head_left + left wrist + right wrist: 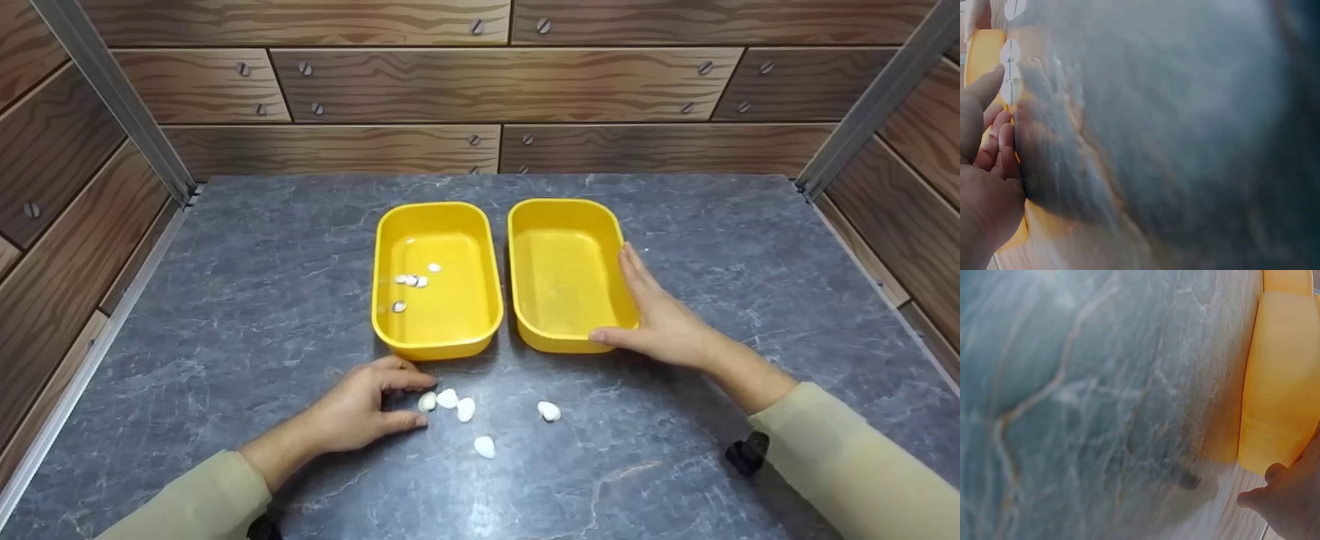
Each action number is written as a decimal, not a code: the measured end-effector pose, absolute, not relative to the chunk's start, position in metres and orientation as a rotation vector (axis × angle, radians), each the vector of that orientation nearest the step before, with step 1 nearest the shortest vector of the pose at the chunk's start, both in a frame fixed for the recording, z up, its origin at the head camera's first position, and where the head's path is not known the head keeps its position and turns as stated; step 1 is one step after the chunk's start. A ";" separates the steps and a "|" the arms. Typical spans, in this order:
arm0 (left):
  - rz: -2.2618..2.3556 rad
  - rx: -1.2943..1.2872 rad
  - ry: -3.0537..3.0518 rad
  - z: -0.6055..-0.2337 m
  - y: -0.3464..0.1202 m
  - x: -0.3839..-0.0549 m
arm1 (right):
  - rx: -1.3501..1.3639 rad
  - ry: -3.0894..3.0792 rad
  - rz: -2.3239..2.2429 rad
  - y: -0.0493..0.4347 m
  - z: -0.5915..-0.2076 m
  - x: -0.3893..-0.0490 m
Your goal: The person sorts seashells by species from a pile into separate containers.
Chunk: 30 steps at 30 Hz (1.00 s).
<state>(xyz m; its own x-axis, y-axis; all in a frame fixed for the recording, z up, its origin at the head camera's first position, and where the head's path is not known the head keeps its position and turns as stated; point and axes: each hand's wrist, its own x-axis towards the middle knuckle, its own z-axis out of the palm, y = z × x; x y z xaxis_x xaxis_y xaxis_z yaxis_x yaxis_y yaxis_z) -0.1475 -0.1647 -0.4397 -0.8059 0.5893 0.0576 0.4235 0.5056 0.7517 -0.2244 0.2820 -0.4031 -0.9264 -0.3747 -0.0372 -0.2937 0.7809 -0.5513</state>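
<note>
As the left hand [358, 407] gapes, light-looking, rim-pinchable shells [448, 398] lie at its three o'clock; the right hand [664, 319] splays against a tray [562, 281].

No readable text, label, brand, number or sign in any view
</note>
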 end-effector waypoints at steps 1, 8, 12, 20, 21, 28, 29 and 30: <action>1.179 0.870 2.544 -0.440 -0.164 -0.148 | -0.534 2.826 -0.839 0.282 -0.403 -0.224; 1.150 0.885 2.559 -0.443 -0.163 -0.149 | -0.534 2.830 -0.835 0.282 -0.404 -0.225; 1.137 0.892 2.559 -0.442 -0.163 -0.150 | -0.531 2.830 -0.830 0.282 -0.404 -0.225; 1.108 0.900 2.574 -0.442 -0.162 -0.149 | -0.537 2.844 -0.801 0.282 -0.404 -0.225; 1.107 0.902 2.577 -0.442 -0.162 -0.149 | -0.538 2.847 -0.794 0.283 -0.404 -0.224; 1.106 0.905 2.577 -0.442 -0.162 -0.149 | -0.541 2.841 -0.798 0.283 -0.403 -0.225; 1.108 0.904 2.575 -0.441 -0.162 -0.149 | -0.544 2.840 -0.801 0.283 -0.403 -0.225; 1.112 0.904 2.572 -0.441 -0.162 -0.149 | -0.545 2.838 -0.804 0.283 -0.403 -0.225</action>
<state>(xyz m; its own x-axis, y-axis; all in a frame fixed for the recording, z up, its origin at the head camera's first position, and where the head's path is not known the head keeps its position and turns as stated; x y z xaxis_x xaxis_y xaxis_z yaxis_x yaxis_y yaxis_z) -0.1495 -0.1620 -0.4413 -0.7941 0.6050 0.0583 0.4571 0.5312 0.7134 -0.2250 0.2827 -0.4030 -0.9243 -0.3799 -0.0369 -0.3042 0.7914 -0.5302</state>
